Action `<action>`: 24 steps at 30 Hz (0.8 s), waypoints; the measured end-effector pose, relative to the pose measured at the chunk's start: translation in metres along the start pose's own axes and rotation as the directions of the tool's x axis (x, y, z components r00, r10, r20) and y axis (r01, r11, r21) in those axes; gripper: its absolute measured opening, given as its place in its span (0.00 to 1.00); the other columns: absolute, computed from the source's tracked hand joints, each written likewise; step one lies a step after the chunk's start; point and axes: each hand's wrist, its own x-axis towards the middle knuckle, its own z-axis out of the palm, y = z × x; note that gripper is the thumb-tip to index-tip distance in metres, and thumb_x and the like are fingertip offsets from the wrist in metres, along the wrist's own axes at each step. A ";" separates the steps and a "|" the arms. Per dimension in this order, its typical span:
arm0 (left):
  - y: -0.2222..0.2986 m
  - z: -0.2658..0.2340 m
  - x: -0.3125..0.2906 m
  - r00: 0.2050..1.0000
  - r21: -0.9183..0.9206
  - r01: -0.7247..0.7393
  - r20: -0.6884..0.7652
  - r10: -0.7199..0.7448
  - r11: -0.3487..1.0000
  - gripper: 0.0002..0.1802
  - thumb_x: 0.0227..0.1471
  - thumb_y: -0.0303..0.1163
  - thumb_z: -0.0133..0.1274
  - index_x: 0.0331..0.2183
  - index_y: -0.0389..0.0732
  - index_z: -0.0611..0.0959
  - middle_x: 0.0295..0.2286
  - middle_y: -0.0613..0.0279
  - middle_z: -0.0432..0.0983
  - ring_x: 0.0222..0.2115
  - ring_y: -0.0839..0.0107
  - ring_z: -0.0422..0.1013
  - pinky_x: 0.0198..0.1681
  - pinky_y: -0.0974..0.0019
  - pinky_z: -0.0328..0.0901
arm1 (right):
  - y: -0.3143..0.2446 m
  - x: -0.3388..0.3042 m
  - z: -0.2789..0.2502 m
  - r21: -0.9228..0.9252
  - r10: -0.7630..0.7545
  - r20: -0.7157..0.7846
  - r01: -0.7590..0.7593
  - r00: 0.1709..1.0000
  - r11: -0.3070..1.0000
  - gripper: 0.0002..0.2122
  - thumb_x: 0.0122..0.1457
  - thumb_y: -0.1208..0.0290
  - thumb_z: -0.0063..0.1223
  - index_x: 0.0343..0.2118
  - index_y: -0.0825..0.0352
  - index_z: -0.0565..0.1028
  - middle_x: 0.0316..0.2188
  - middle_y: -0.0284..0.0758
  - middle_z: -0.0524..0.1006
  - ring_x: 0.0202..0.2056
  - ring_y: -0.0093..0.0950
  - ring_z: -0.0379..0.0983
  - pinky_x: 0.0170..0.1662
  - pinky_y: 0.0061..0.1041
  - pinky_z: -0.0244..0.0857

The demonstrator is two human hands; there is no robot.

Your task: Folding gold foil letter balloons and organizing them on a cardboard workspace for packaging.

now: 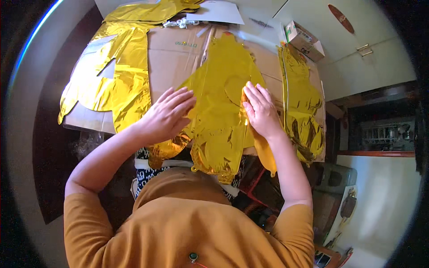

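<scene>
A: Quick pass, near to far off the cardboard sheet [178, 53]. Closest?

B: Person in an orange top, both forearms reaching in over the sheet's near edge. Left hand [167, 117] lies flat, fingers spread wide, palm pressing down on the gold foil balloon [219, 107], gripping nothing. Right hand [260, 110] is mostly flat too, fingers together on the balloon's right side; the thumb seems tucked at a fold, but I cannot tell if it pinches the foil.

A: Where's the balloon?

B: Middle of the sheet, deflated, its lower end hanging off the near edge toward the person's lap.

A: Other stuff?

B: Another crumpled gold foil piece [304, 107] along the sheet's right edge, a bigger flat gold foil shape [120, 76] over the left part. At the far edge, white paper [216, 11] and a white ribbon bit [181, 22]; a small carton [304, 40] past the far right corner.

A: Risks?

B: My guess: thin foil could crease or tear at the seam if the palms drag hard. The hanging end could slide off the edge and pull the rest down if pressure lifts
</scene>
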 end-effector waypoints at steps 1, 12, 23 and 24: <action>0.002 -0.002 -0.009 0.999 0.023 0.015 0.028 -0.016 1.000 0.30 0.53 0.34 0.53 0.57 0.36 0.70 0.59 0.48 0.63 0.61 0.49 0.57 0.65 0.44 0.48 | -0.002 -0.002 0.000 -0.011 -0.004 0.010 0.005 1.000 1.000 0.20 0.61 0.65 0.53 0.55 0.66 0.73 0.59 0.38 0.70 0.59 0.44 0.62 0.64 0.43 0.54; 0.008 -0.003 -0.022 0.992 0.111 0.067 0.095 -0.078 0.992 0.33 0.54 0.36 0.54 0.59 0.38 0.68 0.63 0.52 0.58 0.65 0.53 0.52 0.67 0.42 0.44 | 0.004 0.004 -0.004 -0.129 0.040 0.093 -0.028 0.995 0.991 0.20 0.64 0.63 0.49 0.58 0.62 0.71 0.62 0.34 0.67 0.63 0.42 0.59 0.66 0.45 0.49; 0.003 -0.009 -0.024 0.994 0.044 0.051 0.091 -0.055 0.998 0.31 0.56 0.37 0.53 0.59 0.39 0.68 0.62 0.51 0.59 0.65 0.52 0.52 0.66 0.41 0.44 | 0.008 0.007 0.001 -0.059 -0.036 0.048 0.038 0.998 0.998 0.19 0.64 0.66 0.50 0.57 0.66 0.71 0.60 0.38 0.69 0.61 0.44 0.62 0.64 0.38 0.57; 0.003 -0.009 -0.025 0.994 0.049 0.053 0.095 -0.057 0.997 0.31 0.56 0.37 0.53 0.59 0.39 0.68 0.62 0.51 0.59 0.65 0.52 0.52 0.66 0.41 0.44 | 0.008 0.006 0.001 -0.045 -0.034 0.045 0.036 0.998 0.998 0.19 0.64 0.66 0.50 0.56 0.66 0.71 0.60 0.38 0.69 0.60 0.44 0.62 0.64 0.38 0.57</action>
